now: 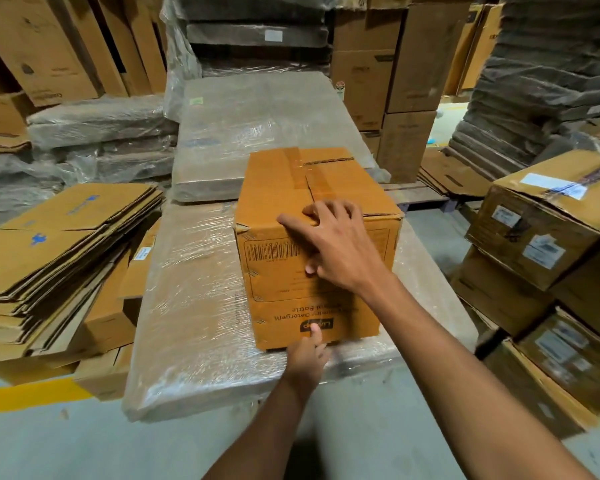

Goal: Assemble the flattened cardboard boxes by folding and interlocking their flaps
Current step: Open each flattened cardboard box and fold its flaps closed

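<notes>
An assembled brown cardboard box (pixel 284 188) stands on a plastic-wrapped bundle (pixel 194 306) in the middle of the view, its top flaps closed and crossed by old tape. My right hand (pixel 336 247) lies flat over the box's near top edge, fingers spread on the flaps and thumb on the front face. My left hand (pixel 307 355) touches the bottom front edge of the box, thumb up on the printed face and fingers curled under. A pile of flattened cardboard boxes (pixel 59 244) lies to the left.
Another wrapped bundle (pixel 243 126) lies behind the box. Sealed labelled cartons (pixel 541 237) are stacked at the right. More flattened and wrapped cardboard (pixel 94 129) fills the back and left. Grey floor with a yellow line (pixel 25 396) is near me.
</notes>
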`<state>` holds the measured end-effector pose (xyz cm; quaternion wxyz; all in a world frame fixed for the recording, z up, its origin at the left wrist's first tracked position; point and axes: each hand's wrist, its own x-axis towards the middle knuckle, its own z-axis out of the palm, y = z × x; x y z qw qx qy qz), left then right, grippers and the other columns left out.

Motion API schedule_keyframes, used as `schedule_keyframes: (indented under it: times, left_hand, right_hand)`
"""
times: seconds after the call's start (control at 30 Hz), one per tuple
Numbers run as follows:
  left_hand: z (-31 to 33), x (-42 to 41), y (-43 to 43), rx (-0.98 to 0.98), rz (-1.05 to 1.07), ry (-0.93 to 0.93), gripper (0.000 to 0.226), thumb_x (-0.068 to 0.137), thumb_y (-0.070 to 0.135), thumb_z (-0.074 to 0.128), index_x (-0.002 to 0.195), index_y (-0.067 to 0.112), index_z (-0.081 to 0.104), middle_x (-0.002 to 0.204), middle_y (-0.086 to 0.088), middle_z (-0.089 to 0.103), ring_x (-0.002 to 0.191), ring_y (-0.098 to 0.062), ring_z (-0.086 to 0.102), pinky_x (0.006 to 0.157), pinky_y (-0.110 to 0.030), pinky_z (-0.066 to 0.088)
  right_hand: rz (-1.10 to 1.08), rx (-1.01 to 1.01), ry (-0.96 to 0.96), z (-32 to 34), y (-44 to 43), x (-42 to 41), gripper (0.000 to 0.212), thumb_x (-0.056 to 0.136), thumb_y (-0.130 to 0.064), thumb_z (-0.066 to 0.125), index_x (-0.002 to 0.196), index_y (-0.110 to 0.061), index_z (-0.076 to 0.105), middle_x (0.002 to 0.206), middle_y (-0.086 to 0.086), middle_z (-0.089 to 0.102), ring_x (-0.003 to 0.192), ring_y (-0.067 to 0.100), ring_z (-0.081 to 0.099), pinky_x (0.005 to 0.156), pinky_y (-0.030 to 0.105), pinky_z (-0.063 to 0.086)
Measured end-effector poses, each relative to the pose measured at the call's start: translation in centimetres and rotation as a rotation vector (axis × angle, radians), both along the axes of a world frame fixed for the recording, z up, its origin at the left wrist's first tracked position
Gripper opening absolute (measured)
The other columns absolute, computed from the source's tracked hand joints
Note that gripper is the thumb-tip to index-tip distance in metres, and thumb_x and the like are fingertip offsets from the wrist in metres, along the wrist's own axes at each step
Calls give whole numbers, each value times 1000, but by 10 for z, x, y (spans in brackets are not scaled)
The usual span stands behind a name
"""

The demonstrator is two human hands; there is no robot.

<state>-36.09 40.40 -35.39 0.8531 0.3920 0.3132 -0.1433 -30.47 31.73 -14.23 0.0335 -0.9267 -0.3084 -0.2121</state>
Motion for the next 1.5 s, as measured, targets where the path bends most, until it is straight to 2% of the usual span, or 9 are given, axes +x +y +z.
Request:
schedule_keyframes:
  times: [0.07,0.17,0.27,0.37,0.5,0.6,0.8,1.27,1.5]
  left_hand:
    - [-18,-3,14,47,-55,-12,43,83,44,80,94,11,54,89,-8,61,92,-17,65,70,-31,52]
    - [-23,-7,32,316,-90,67,16,99,21,62,103,6,56,82,-3,55,77,-17,56,63,-29,41]
    - [4,-15,45,706,-224,-21,6,80,21,66,77,16,64,65,-2,57,62,-23,51,59,-36,44]
    - [44,-33,54,1212,-415,-301,29,82,19,55,53,19,62,54,12,61,61,-22,58,55,-28,45]
    - [108,-55,66,1693,-122,-852,20,83,27,54,70,20,67,62,11,62,54,-12,54,53,-26,44]
    - [141,-34,77,1733,89,-934,6,88,15,65,85,15,70,79,4,68,69,-12,58,66,-23,44]
    - [155,57,83,1737,-369,-756,42,100,23,59,140,11,54,139,-8,58,131,-25,49,113,-37,37]
    - [153,84,78,1849,-530,-678,49,97,51,52,141,29,54,134,0,52,124,-24,40,105,-41,35]
    - [168,87,77,1846,-683,-562,74,82,67,67,145,32,52,136,2,47,126,-26,37,103,-40,32]
  right_hand:
    - [6,21,-38,-25,-7,-9,93,68,-36,90,149,-30,44,139,15,56,130,37,45,103,54,33]
    - [37,47,-75,-60,-6,-23,88,68,-36,90,146,-22,50,136,17,59,129,38,48,100,52,34]
    - [73,25,-77,-84,3,-35,88,66,-33,92,144,-19,53,136,17,60,128,39,50,100,50,31]
    - [76,-19,-37,-101,10,-42,90,63,-35,92,143,-19,51,137,15,58,128,37,48,101,49,31]
    - [67,83,-37,-106,3,-45,68,72,-31,79,136,-17,59,132,9,60,125,33,49,98,47,34]
    - [98,186,10,-94,-6,-40,49,86,-40,63,128,-16,65,125,5,65,118,29,52,96,46,35]
    - [-60,224,226,-51,-6,-2,43,104,-42,47,139,-20,58,144,4,56,128,28,48,102,47,35]
    - [-148,-361,454,4,14,57,70,93,-74,40,151,-35,45,141,13,43,120,43,49,89,49,49]
    - [-144,-538,458,21,24,68,42,103,-43,45,140,-24,50,137,14,41,113,31,47,85,42,39]
